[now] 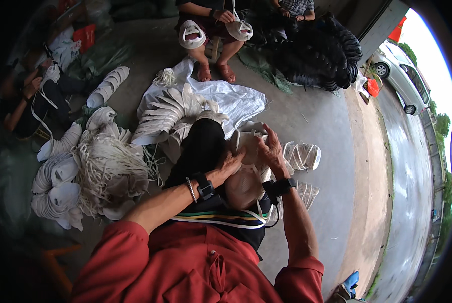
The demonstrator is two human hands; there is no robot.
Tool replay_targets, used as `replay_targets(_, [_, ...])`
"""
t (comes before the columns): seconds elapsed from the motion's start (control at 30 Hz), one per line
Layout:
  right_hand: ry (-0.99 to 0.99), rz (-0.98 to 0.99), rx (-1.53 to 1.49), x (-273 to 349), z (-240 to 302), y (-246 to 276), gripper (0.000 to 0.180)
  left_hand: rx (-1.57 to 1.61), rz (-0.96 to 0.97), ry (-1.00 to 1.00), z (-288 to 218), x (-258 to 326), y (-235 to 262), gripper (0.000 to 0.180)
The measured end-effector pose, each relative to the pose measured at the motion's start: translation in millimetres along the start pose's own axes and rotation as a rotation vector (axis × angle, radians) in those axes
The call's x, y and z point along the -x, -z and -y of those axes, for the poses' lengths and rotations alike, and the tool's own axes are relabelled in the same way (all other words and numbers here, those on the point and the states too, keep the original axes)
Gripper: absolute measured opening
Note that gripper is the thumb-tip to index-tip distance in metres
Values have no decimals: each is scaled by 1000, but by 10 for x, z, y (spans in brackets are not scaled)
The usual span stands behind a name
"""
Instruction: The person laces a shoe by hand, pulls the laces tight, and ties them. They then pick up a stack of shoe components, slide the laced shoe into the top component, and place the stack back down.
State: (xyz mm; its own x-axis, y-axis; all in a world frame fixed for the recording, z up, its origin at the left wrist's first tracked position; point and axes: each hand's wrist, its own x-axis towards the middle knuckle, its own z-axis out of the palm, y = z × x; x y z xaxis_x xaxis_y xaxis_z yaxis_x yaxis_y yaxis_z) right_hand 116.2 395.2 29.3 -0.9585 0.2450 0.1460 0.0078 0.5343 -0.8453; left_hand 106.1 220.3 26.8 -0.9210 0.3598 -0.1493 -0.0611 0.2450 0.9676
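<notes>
On my lap, an off-white curved fabric piece [247, 145] lies over my bent right knee. My left hand [231, 164] grips its left side, fingers pressed to the cloth. My right hand [272, 151] is at its right edge, thumb and fingers closed against the rim with one finger raised. Just below the hands is a rounded tan surface [243, 188]; whether it is the piece or my knee, I cannot tell. A thin white strap [259, 214] runs down beside it. Both wrists wear dark bands.
Stacked white curved pieces [160, 118] and a heap of white straps [112, 166] lie to my left. Strap-wrapped bundles [302, 155] stand on my right. A white sheet [226, 98] is ahead. Co-workers sit ahead and left, one with white pieces over the knees [191, 35].
</notes>
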Motion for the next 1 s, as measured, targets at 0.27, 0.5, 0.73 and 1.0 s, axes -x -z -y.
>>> replay_targets(0.27, [-28, 29, -8, 35, -44, 116, 60, 8, 312, 52, 239, 568, 185, 82])
replay_targets(0.5, [-17, 48, 19, 48, 76, 5, 60, -39, 480, 297, 26, 755, 527, 56])
replay_targets(0.73, [-137, 59, -264, 366, 20, 41, 75, 91, 557, 283, -108, 718, 851, 17])
replay_targets(1.0, [89, 43, 132, 1027, 208, 94, 20, 440, 722, 170, -524, 825, 1013, 21])
